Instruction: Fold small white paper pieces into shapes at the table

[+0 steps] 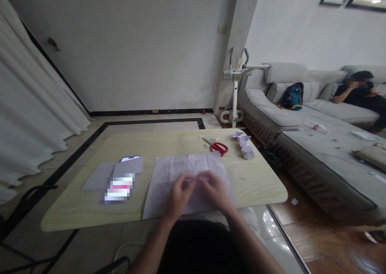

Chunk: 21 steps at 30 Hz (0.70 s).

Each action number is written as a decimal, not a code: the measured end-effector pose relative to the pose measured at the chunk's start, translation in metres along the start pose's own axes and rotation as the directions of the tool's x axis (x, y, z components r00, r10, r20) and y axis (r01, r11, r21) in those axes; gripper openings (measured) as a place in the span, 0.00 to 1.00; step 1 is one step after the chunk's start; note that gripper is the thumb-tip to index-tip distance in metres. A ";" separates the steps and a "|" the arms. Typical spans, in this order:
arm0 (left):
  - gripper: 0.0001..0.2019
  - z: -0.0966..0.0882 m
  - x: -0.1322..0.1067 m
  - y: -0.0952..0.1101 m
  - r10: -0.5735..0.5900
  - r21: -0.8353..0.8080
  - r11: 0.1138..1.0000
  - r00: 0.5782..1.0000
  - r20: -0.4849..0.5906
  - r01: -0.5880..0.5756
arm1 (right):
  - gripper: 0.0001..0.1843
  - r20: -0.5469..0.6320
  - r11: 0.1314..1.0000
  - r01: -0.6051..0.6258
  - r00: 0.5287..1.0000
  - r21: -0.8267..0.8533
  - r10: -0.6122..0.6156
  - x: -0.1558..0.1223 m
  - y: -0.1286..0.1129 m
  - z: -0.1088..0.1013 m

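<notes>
While left hand point(179, 194) and right hand point(214, 190) pinch the printed sheet point(167, 177) together, scissors point(219, 147) (red-handled) and phone point(130, 158) lie well apart.

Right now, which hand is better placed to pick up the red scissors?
Right, probably: the red scissors lie just beyond the right hand, while the left hand would have to reach across it. Both hands are over the paper sheet.
</notes>
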<state>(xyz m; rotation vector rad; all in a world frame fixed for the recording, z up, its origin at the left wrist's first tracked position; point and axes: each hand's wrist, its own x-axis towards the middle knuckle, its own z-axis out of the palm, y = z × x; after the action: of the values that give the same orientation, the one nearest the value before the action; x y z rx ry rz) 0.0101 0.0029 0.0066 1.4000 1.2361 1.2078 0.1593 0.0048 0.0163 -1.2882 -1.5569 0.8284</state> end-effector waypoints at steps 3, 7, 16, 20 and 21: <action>0.11 -0.001 0.000 0.000 -0.016 -0.024 1.000 1.000 -0.007 0.015 | 0.06 0.001 1.000 0.007 1.000 0.011 -0.007 0.000 -0.004 -0.002; 0.12 -0.001 0.001 -0.001 -0.017 -0.040 0.999 0.999 -0.039 0.016 | 0.06 0.027 1.000 0.011 1.000 0.011 -0.012 -0.001 -0.005 -0.002; 0.12 -0.001 0.001 0.000 -0.016 -0.014 1.000 0.997 -0.082 0.015 | 0.05 0.055 0.999 0.044 0.998 0.017 -0.045 0.000 -0.005 -0.004; 0.12 -0.001 0.001 0.001 -0.015 -0.044 0.999 0.996 -0.092 0.011 | 0.06 0.051 0.998 0.054 0.997 0.038 -0.056 0.001 -0.007 -0.005; 0.12 -0.001 0.001 0.001 -0.021 -0.051 0.999 0.996 -0.092 0.016 | 0.06 0.053 0.998 0.052 0.997 0.038 -0.054 0.001 -0.007 -0.005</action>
<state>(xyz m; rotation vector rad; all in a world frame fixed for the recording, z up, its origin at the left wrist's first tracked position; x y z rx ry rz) 0.0095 0.0037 0.0077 1.3059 1.2714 1.2947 0.1611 0.0041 0.0245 -1.2023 -1.6046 0.8607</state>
